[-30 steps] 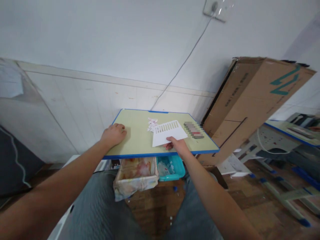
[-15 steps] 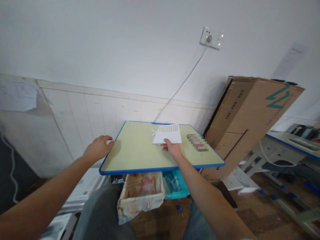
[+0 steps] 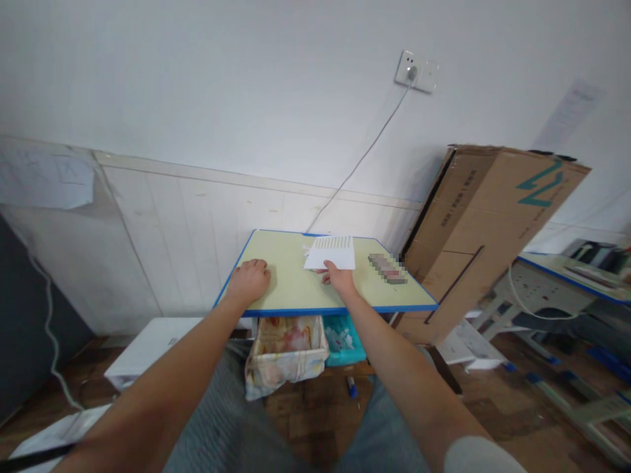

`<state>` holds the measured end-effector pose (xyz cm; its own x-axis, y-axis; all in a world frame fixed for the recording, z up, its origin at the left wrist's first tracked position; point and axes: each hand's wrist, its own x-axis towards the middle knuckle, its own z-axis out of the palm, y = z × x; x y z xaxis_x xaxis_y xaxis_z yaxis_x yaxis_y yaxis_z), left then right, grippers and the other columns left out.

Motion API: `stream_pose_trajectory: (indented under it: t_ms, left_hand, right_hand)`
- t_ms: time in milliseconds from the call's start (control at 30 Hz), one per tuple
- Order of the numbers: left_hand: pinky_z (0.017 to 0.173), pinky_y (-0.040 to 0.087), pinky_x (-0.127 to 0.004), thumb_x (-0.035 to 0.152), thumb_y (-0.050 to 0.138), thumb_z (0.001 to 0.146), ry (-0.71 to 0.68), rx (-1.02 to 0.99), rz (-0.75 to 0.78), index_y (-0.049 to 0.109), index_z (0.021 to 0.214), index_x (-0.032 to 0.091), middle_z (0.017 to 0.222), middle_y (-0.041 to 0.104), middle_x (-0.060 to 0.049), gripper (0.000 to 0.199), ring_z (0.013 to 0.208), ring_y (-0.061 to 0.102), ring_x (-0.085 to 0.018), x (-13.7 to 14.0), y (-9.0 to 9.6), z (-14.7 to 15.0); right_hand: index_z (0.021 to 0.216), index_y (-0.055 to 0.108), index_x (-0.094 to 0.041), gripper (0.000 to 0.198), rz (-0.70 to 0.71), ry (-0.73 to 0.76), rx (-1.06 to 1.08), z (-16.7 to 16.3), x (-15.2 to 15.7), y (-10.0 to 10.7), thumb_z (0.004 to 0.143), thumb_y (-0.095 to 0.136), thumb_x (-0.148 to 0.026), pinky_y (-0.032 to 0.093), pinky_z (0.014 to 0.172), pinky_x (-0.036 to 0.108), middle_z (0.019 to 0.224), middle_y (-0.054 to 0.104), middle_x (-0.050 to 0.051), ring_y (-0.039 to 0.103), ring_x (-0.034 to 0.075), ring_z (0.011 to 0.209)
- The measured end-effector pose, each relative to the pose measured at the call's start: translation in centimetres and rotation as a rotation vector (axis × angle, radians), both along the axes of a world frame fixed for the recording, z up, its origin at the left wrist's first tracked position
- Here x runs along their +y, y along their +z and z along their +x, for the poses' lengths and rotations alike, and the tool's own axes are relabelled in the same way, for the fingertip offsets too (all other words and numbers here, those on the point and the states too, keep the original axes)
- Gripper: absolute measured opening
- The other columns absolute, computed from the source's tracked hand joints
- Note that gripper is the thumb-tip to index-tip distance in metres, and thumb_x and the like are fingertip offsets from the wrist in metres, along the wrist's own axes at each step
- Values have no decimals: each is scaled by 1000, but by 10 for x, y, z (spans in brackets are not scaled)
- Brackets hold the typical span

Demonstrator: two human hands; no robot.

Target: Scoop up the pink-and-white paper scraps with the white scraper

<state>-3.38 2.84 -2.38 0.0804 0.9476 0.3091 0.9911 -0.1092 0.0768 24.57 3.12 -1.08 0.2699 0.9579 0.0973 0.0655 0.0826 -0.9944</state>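
A white card with a row of slits or strips along its far half is pinched in my right hand. The thumb lies on top and the other fingers are under its near edge. Small pale paper scraps stick out at the card's left side; what lies beneath it is hidden. My left hand rests palm down on the left part of the pale yellow desk, fingers loosely bent and nothing seen in them. A flat, pixel-blurred object lies to the right of the card.
Below the desk hang a cloth-lined basket and a turquoise bin with scraps in it. A tall cardboard box leans at the right. A cable runs down from the wall socket. White boxes stand at the left.
My left hand has moved right, from beside the desk's left edge onto the desktop. My right hand still holds the card over nearly the same spot. The view has shifted slightly.
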Motion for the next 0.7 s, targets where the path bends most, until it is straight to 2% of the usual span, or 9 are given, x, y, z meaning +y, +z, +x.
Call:
stream_pose_trajectory:
  t_ms: [100,167,233,300,467,700]
  left_hand:
    - [126,61,-54,30,38,124,13,10,-10,83,152,11,166,83,-28,57,155,78,-42,-9,4,3]
    - [126,60,-54,30,39,124,18,4,-8,84,153,12,166,83,-27,56,155,78,-42,-13,7,5]
    - [126,61,-53,31,41,123,22,-2,-14,84,153,14,166,83,-27,55,156,77,-41,-14,9,6]
    - [126,61,-53,31,41,123,18,-2,-23,84,153,14,167,83,-27,55,157,77,-41,-14,12,6]
    - [127,61,-54,30,42,123,15,-5,-34,85,152,14,168,82,-26,54,158,76,-41,-13,15,5]
    - [130,60,-53,32,41,124,36,25,-50,82,155,11,170,81,-25,56,161,74,-42,-7,13,6]
  right_hand:
    - [134,81,-16,18,-18,8,-7,0,5,0,123,85,-30,68,67,27,108,89,4,79,16,76]
    - [146,82,-19,30,-47,35,-20,-2,10,-3,124,89,-39,77,84,37,131,88,8,87,22,98]
    - [154,81,-20,39,-83,63,-35,-3,15,-7,124,90,-44,79,99,48,146,86,11,88,29,116]
    - [158,81,-21,43,-113,81,-46,-3,18,-12,123,90,-45,78,107,54,154,84,13,87,32,126]
    - [160,80,-21,45,-127,113,-59,3,17,-19,123,91,-45,77,110,56,158,82,14,87,34,131]
    - [148,83,-20,34,-112,142,-45,16,4,-29,123,91,-42,79,93,44,139,87,10,88,26,109]
